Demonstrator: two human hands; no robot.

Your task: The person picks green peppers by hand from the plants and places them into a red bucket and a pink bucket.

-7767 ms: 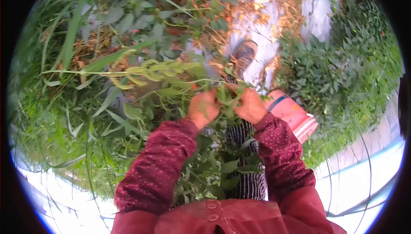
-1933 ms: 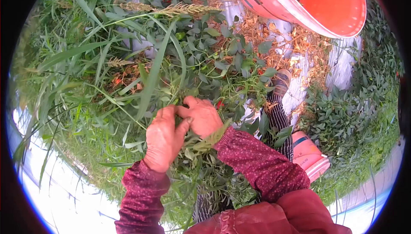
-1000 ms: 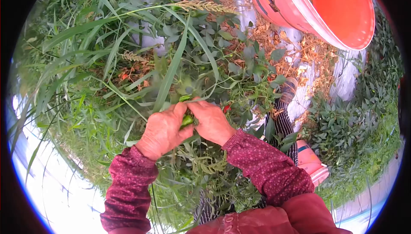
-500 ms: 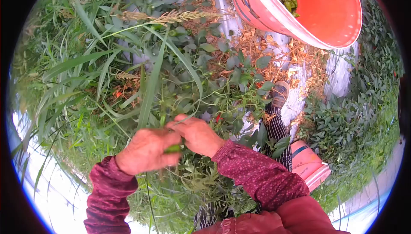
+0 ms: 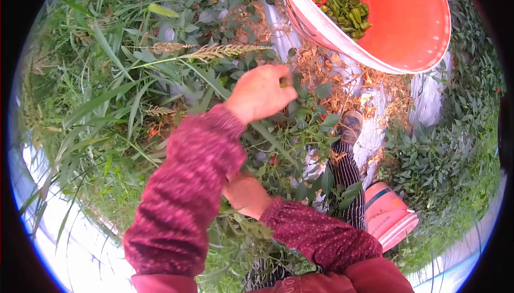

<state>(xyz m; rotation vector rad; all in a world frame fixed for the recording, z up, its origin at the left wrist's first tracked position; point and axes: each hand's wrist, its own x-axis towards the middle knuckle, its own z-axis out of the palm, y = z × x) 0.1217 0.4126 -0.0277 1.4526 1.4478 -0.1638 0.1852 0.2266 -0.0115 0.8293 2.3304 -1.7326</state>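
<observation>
My left hand [image 5: 262,94] reaches forward over the plants toward the bucket, its fingers curled. A bit of green shows between thumb and fingers, apparently a green pepper mostly hidden by the hand. My right hand [image 5: 247,195] is low among the pepper plants [image 5: 308,121]; my left sleeve covers its fingers, so its grip cannot be made out. Above and to the right, a large red-orange bucket [image 5: 401,20] is tilted with its mouth toward me. Inside it lies a heap of green peppers [image 5: 340,6] with a red one among them.
Tall grass [image 5: 91,100] with a seed head [image 5: 230,52] crowds the left side. Dry leaves and pale plastic sheeting [image 5: 369,111] cover the row between plants. My shoe [image 5: 350,126] stands there. A second pinkish bucket [image 5: 388,215] lies beside my leg.
My left hand has moved from beside my right hand, up and right toward the bucket. The right hand has shifted slightly down. More peppers in the bucket now show.
</observation>
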